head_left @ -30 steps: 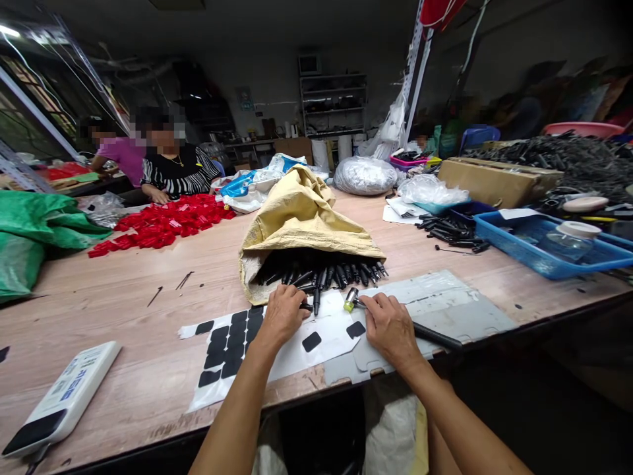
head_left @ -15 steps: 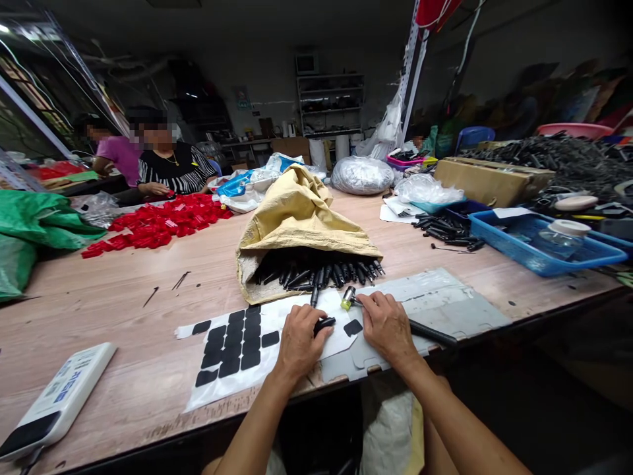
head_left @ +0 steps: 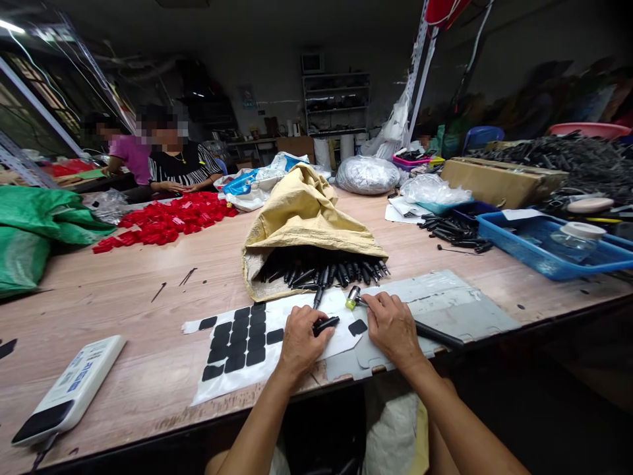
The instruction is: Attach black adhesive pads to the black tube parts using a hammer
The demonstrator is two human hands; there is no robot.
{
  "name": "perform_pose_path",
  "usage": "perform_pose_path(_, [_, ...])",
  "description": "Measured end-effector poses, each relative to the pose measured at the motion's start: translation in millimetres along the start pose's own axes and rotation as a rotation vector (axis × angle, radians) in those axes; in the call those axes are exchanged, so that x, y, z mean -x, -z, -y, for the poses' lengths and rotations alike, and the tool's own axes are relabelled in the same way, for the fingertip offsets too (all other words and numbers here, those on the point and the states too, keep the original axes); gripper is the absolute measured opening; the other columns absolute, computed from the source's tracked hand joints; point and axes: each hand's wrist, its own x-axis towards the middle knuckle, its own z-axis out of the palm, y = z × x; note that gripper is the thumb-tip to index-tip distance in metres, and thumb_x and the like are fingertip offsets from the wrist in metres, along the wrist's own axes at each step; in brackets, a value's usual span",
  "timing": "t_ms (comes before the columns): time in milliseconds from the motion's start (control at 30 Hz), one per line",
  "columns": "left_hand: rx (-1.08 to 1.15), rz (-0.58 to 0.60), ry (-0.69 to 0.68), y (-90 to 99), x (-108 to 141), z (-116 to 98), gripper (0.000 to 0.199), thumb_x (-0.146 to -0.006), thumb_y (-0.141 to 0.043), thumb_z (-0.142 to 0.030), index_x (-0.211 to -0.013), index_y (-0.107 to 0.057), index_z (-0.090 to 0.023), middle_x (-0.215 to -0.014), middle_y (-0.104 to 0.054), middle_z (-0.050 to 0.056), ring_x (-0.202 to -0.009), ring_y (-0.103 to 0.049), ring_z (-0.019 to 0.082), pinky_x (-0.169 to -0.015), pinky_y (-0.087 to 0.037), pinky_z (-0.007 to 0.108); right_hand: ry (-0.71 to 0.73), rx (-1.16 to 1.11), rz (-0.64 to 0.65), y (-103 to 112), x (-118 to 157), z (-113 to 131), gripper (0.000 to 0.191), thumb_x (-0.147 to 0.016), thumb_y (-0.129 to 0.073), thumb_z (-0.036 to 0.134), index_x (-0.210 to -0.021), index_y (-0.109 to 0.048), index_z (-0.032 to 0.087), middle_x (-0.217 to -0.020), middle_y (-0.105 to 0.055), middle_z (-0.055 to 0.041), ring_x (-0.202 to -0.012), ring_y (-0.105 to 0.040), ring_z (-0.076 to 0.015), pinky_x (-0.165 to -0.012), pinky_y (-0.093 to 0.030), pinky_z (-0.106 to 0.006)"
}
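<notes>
My left hand [head_left: 302, 340] is closed around a short black cylinder [head_left: 325, 324], pen-like in shape, held over the white sheet [head_left: 291, 359]. In my right hand [head_left: 393, 326] is a small mallet [head_left: 353, 297] with a metal head and a yellow-green face. Its black handle runs out under the palm to the right. The mallet head is just up and to the right of the cylinder, apart from it. Black rounded-square stickers [head_left: 237, 346] sit in rows on the sheet, and a single one [head_left: 357, 327] lies between my hands.
A yellow woven sack [head_left: 306, 221] full of black pen-like parts [head_left: 341, 270] opens toward me. A grey board [head_left: 459, 307] lies under my right hand. On the right stands a blue tray [head_left: 548, 254]; at left are a white power bank-like device [head_left: 74, 386] and red pieces [head_left: 171, 218] before a person [head_left: 180, 168].
The view has swung slightly left, so everything sits further right in the picture. My hands keep their grips and nearly the same places. The seated person's hands have come together.
</notes>
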Motion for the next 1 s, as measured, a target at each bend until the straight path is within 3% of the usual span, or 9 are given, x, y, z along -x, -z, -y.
perform_pose_path(1000, [0.049, -0.008, 0.023, 1.4, -0.6, 0.9, 0.014, -0.08, -0.073, -0.024, -0.094, -0.074, -0.023, -0.091, -0.068, 0.005, -0.094, -0.055, 0.025, -0.084, -0.043, 0.038, 0.015, 0.019, -0.019, -1.8, 0.3, -0.3, 0.031, -0.092, -0.055, 0.019, -0.12, -0.067, 0.025, -0.096, -0.062, -0.0054, -0.092, -0.048, -0.0214, -0.079, -0.03, -0.033])
